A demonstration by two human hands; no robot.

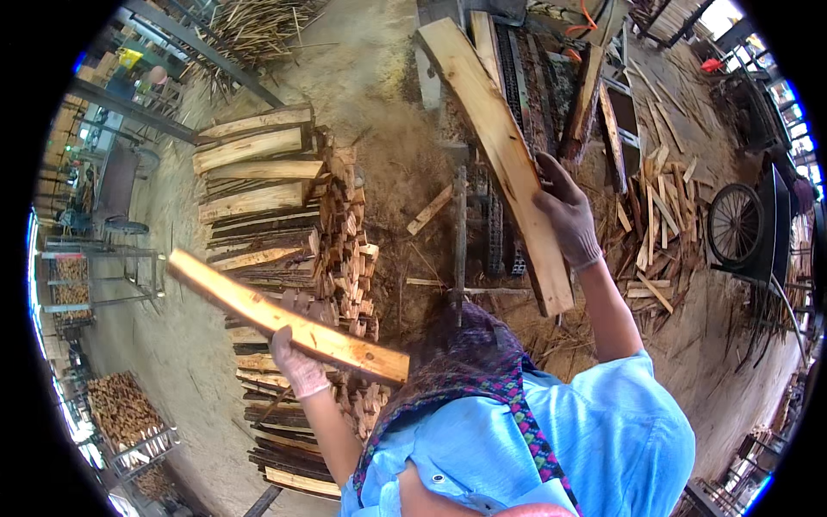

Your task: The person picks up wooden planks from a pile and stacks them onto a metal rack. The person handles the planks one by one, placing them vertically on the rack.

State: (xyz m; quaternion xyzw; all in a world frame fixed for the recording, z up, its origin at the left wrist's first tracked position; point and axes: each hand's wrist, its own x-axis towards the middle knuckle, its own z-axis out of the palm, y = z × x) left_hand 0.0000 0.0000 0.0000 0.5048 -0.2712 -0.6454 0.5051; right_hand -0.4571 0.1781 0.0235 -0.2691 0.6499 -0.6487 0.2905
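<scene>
My left hand (297, 360), in a pale knit glove, is closed around a sawn wooden board (301, 332). That board slants above a long stack of planks (254, 204) on my left; part of my grip is hidden by it. On the right, my gloved right hand (566, 211) grips the edge of a second, longer wooden plank (495, 138). Its far end reaches over a machine with chain conveyors (527, 77), where more bark-edged slabs (586, 103) lie.
A pile of split offcuts (659, 211) lies right of the machine, beside a cart wheel (736, 225). Thin sticks (245, 39) are heaped at the far left. A rack of wood pieces (125, 409) stands at the lower left. A metal post (461, 215) rises near my middle.
</scene>
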